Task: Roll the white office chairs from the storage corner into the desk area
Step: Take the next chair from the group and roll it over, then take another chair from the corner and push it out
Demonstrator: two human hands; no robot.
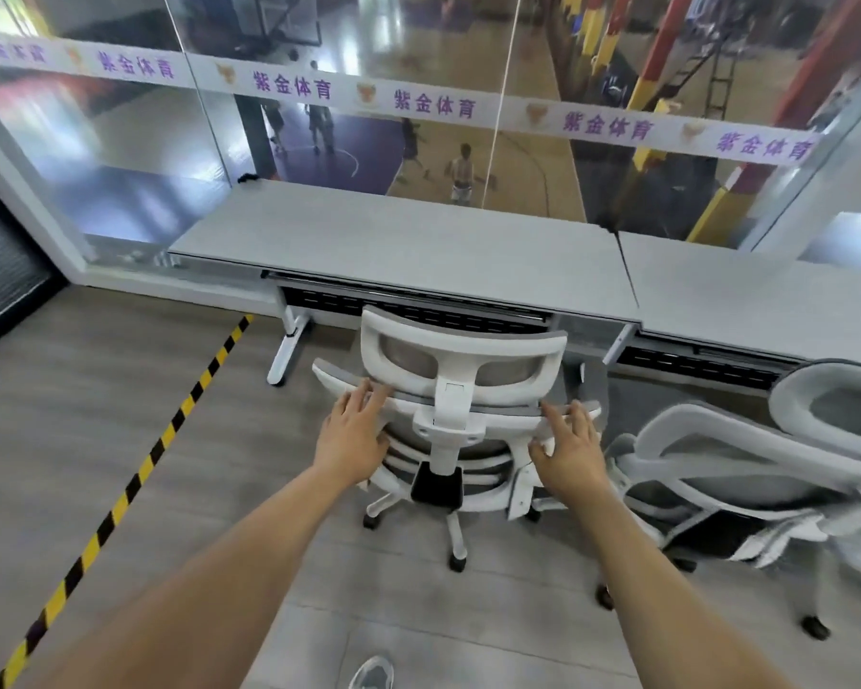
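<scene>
A white office chair (451, 390) with a grey mesh back and headrest faces the grey desk (393, 246), its seat partly under the desk edge. My left hand (351, 435) rests on the left side of the backrest's top rim, fingers spread over it. My right hand (570, 450) touches the right side of the same rim, fingers apart and only loosely against it. A second white office chair (746, 469) stands close to the right, at the neighbouring desk (746, 300).
A glass wall behind the desks looks down on a sports court. Yellow-and-black tape (135, 479) runs diagonally across the wood-look floor on the left. A dark doorway lies at the far left. My shoe (371, 673) shows at the bottom edge.
</scene>
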